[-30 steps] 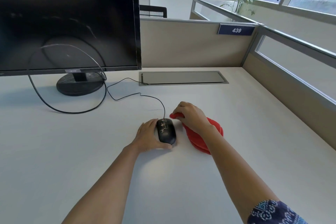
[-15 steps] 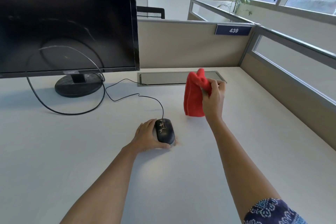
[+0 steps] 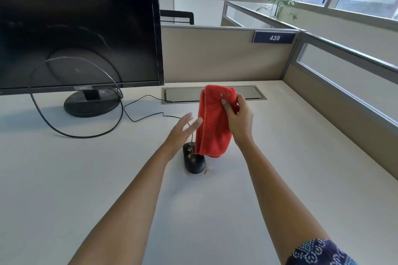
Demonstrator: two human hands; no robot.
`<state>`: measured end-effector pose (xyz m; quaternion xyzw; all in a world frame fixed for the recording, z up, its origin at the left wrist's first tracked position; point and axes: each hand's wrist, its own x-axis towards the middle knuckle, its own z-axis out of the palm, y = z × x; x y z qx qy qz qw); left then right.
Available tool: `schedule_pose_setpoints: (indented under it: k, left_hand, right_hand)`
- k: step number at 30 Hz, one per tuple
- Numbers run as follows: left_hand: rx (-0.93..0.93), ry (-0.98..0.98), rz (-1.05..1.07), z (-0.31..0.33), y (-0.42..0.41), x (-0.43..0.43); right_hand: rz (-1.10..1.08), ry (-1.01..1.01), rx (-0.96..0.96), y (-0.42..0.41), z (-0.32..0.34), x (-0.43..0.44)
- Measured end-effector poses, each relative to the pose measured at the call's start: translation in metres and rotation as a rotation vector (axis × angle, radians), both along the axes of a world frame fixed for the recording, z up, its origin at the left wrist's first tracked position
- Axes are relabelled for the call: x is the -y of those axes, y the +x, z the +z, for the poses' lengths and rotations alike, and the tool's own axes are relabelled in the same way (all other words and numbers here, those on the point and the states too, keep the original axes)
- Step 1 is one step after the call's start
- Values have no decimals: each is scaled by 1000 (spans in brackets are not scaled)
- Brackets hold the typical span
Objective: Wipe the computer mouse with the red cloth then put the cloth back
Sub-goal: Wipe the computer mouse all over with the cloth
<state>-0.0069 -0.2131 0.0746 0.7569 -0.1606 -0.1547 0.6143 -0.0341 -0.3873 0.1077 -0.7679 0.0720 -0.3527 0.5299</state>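
A black wired computer mouse [image 3: 194, 162] lies on the white desk [image 3: 280, 157], with brownish specks on its top and some crumbs beside its right edge. The red cloth [image 3: 213, 122] hangs folded in the air above and just behind the mouse, its lower edge covering the mouse's far right corner. My right hand [image 3: 238, 117] grips the cloth near its top. My left hand [image 3: 182, 132] is raised above the desk to the left of the cloth, fingers spread, fingertips near the cloth's left edge, holding nothing.
A black monitor [image 3: 77, 28] on a round stand [image 3: 91, 104] fills the left back. Its cable [image 3: 64, 133] and the mouse cord [image 3: 146, 117] loop across the desk. A grey cable hatch [image 3: 185, 94] sits at the back; partition walls [image 3: 221, 54] close the back and right.
My right hand lifted the cloth off the desk and brought it left, over the mouse. My left hand let go of the mouse and rose toward the cloth.
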Motion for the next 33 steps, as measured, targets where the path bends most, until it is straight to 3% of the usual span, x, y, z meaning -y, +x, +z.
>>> schedule_pose_setpoints:
  k: [4,9,16,18,20,25,30,33]
  left_hand:
    - [-93,-186,-142,27,4,13]
    - [-146,-262,50,20,7,15]
    - [-132,-294,230,26,9,16]
    - [-124,-305,235,30,9,16]
    - [-114,-322,204,34,8,17]
    - [-59,-349,184,37,1,18]
    - [-164,-457,292,36,3,23]
    - [-213,-500,336,37,4,23]
  right_hand:
    - [12,27,-1,3,5,-11]
    - [5,-2,-79,4,7,-15]
    - [118,-467,-71,-8,13,-7]
    - [273,-651,-198,-11,14,-8]
    - [384,-702,-337,-14,11,-8]
    - [532,-393,-381,-21,14,-5]
    - [617,32,-359,-26,10,-4]
    - [583,98,-347,-27,6,-7]
